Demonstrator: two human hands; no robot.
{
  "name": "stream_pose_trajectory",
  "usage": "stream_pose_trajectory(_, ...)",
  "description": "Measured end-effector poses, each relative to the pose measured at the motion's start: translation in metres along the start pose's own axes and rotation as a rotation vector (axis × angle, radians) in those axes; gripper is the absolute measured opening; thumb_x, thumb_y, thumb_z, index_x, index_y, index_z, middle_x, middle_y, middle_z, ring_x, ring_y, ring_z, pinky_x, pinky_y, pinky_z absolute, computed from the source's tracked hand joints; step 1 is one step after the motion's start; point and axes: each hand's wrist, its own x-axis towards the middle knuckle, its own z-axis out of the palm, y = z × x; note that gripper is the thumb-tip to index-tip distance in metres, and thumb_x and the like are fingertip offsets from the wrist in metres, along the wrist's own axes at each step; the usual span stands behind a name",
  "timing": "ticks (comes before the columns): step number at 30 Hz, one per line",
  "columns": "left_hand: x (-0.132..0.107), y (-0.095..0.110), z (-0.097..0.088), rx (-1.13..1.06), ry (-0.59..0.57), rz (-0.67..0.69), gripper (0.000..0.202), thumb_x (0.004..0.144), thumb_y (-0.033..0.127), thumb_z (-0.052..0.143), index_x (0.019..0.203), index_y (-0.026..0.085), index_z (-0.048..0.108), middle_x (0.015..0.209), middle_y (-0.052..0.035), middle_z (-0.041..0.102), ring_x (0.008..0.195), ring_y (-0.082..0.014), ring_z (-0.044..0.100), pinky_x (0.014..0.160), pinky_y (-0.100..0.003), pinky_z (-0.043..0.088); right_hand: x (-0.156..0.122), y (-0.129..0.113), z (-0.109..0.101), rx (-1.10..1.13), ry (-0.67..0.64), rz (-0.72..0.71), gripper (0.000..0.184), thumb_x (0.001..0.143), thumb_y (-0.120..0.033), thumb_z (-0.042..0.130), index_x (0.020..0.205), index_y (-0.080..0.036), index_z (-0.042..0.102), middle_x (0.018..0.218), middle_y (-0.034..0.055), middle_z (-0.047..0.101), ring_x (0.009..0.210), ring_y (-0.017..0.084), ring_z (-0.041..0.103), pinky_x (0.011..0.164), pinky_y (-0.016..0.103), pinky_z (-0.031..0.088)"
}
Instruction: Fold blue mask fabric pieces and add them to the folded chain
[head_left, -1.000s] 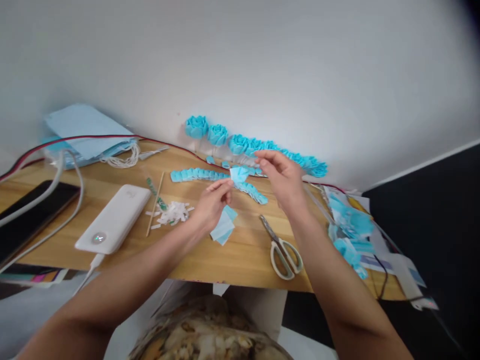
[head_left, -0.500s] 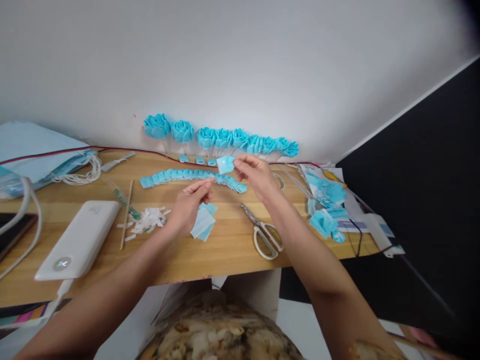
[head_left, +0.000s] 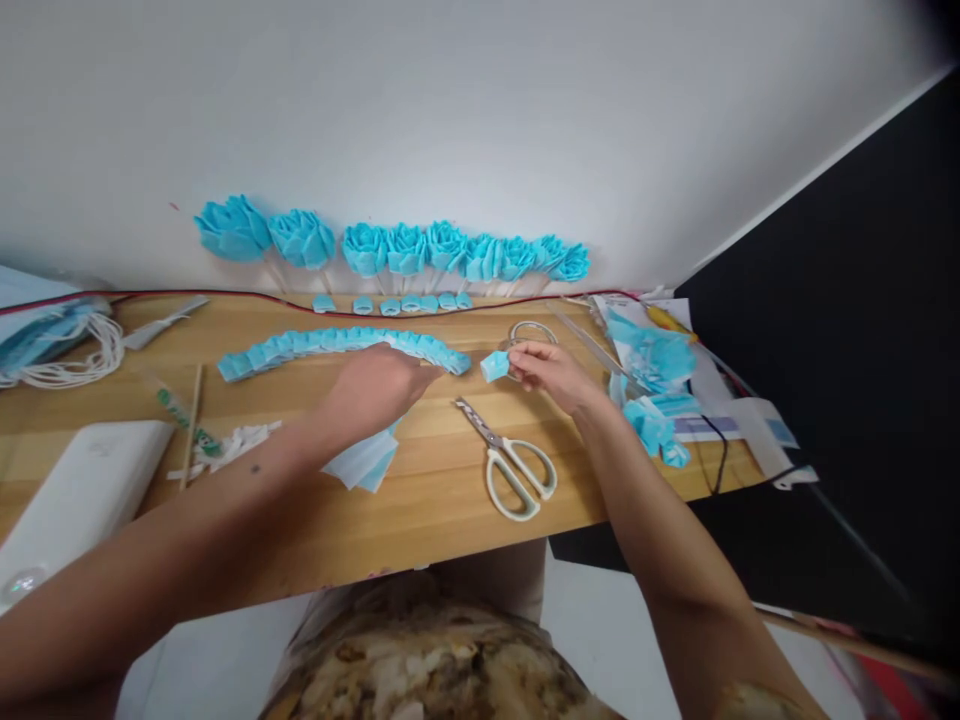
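Observation:
My right hand [head_left: 551, 372] pinches a small folded blue piece [head_left: 494, 365] just off the right end of a long curved row of folded blue pieces [head_left: 330, 343] on the wooden table [head_left: 420, 490]. My left hand [head_left: 371, 385] rests knuckles up beside that row, its fingers reaching toward the row's right end. Whether those fingers grip anything is hidden. A small stack of flat blue sheets [head_left: 364, 462] lies under my left wrist. White-handled scissors [head_left: 510, 465] lie shut in front of my right hand.
Blue paper flowers [head_left: 390, 245] line the wall. A white power bank [head_left: 75, 495], a wooden stick [head_left: 191, 425] and white scraps [head_left: 225, 445] lie at the left. Blue scraps and papers [head_left: 652, 390] cover the right end. A red cable [head_left: 262, 298] runs along the back.
My right hand has brought the folded blue piece down from near the flowers to the table at the row's right end. My left hand slid forward to the row. The view shifted right.

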Motion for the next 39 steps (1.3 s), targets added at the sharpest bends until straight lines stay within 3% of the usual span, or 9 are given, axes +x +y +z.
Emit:
stream_pose_trajectory(5,0.024,-0.002,0.02,0.177,-0.133,0.017,0.033,0.094,0.022,0.045,0.111,0.025,0.073,0.066,-0.0058,0.065,0.063,-0.0207,0.056,0.06,-0.031,0.025,0.005,-0.001,0.003,-0.057,-0.119,0.031,0.036,0.065,-0.048,0.08,0.076,-0.016,0.071,0.063,-0.0013,0.058,0.056,0.009,0.05,0.046,0.02,0.037)
stream_pose_trajectory(9,0.03,-0.005,0.028,0.232,-0.217,-0.01,0.03,0.092,0.02,0.048,0.108,0.024,0.074,0.073,-0.0086,0.07,0.063,-0.0216,0.057,0.06,-0.032,0.022,0.014,-0.007,0.008,-0.118,-0.223,0.032,0.03,0.069,-0.044,0.076,0.079,-0.016,0.073,0.064,-0.0008,0.061,0.053,0.008,0.05,0.045,0.02,0.038)
stream_pose_trajectory(12,0.031,-0.007,0.031,0.151,-0.235,-0.039,0.031,0.088,0.015,0.052,0.107,0.023,0.075,0.071,-0.0085,0.069,0.061,-0.0224,0.055,0.061,-0.032,0.023,0.02,-0.008,0.012,-0.189,-0.251,0.028,0.027,0.071,-0.042,0.073,0.078,-0.016,0.073,0.06,-0.0019,0.06,0.049,0.008,0.048,0.043,0.021,0.037)
stream_pose_trajectory(17,0.03,-0.012,0.038,-0.165,-0.128,-0.102,0.031,0.081,0.007,0.058,0.1,0.023,0.077,0.052,-0.0018,0.053,0.057,-0.0215,0.051,0.066,-0.033,0.027,0.025,0.003,0.017,-0.329,-0.16,-0.034,0.025,0.076,-0.041,0.066,0.07,-0.017,0.069,0.056,-0.0024,0.06,0.046,0.009,0.048,0.044,0.022,0.035)
stream_pose_trajectory(19,0.029,-0.012,0.038,-0.196,-0.129,-0.114,0.029,0.081,0.008,0.058,0.099,0.022,0.077,0.05,-0.0011,0.05,0.057,-0.0219,0.052,0.067,-0.033,0.029,0.025,0.008,0.017,-0.417,-0.102,-0.098,0.023,0.078,-0.038,0.063,0.071,-0.017,0.07,0.056,-0.0021,0.061,0.049,0.01,0.05,0.048,0.023,0.036)
stream_pose_trajectory(23,0.029,-0.007,0.03,-0.006,-0.255,-0.112,0.033,0.087,0.012,0.052,0.108,0.019,0.076,0.057,-0.0061,0.06,0.06,-0.0241,0.057,0.067,-0.033,0.032,0.026,0.013,0.019,-0.578,-0.014,-0.198,0.018,0.079,-0.031,0.062,0.071,-0.018,0.073,0.061,-0.0015,0.067,0.057,0.012,0.055,0.058,0.025,0.038)
stream_pose_trajectory(29,0.03,0.002,0.019,0.234,-0.41,-0.062,0.039,0.094,0.014,0.042,0.121,0.018,0.07,0.074,-0.0105,0.07,0.069,-0.0238,0.064,0.067,-0.031,0.037,0.026,0.014,0.025,-0.73,0.04,-0.172,0.015,0.082,-0.024,0.062,0.076,-0.019,0.075,0.072,0.0006,0.073,0.064,0.014,0.06,0.063,0.025,0.039)
stream_pose_trajectory(34,0.031,0.002,0.018,0.325,-0.431,-0.035,0.04,0.093,0.015,0.044,0.127,0.019,0.066,0.073,-0.0089,0.07,0.069,-0.0226,0.065,0.063,-0.03,0.037,0.023,0.013,0.029,-0.854,0.065,-0.182,0.015,0.085,-0.024,0.062,0.082,-0.02,0.076,0.075,0.0016,0.075,0.067,0.015,0.062,0.063,0.027,0.037)
stream_pose_trajectory(39,0.029,0.001,0.011,0.303,-0.316,-0.008,0.03,0.096,0.022,0.045,0.108,0.02,0.072,0.075,-0.008,0.07,0.067,-0.0212,0.062,0.059,-0.029,0.034,0.024,0.014,0.031,-0.884,0.071,-0.192,0.016,0.086,-0.024,0.061,0.083,-0.02,0.077,0.077,0.0018,0.075,0.068,0.016,0.063,0.064,0.027,0.038)
